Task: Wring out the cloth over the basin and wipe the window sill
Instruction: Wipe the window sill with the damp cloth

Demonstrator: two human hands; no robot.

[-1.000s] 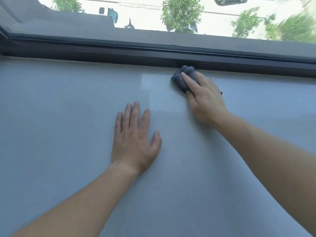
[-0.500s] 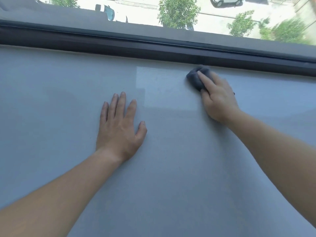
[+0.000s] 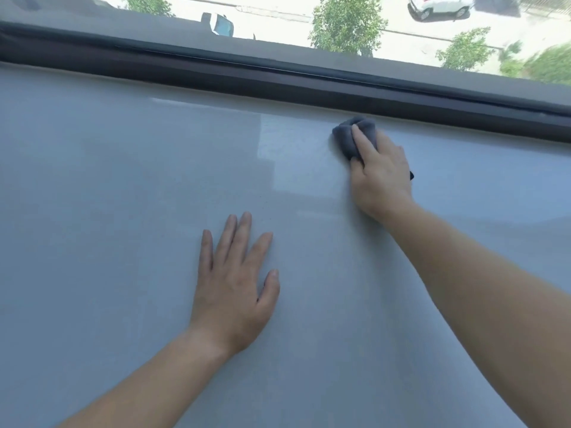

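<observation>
- No text, label, brand, number or sign could be read anywhere in the view.

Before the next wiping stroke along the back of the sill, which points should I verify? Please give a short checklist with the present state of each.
1. Right hand grips the cloth: ok, fingers press it onto the window sill.
2. Cloth reaches the back edge by the dark window frame: ok, close beside it.
3. Left hand braces flat on the sill, clear of the cloth: ok.
4. Path along the sill free of objects: ok in this view.
5. Cloth wrung enough: cannot tell.
6. Basin within reach: cannot tell, none in view.
</observation>
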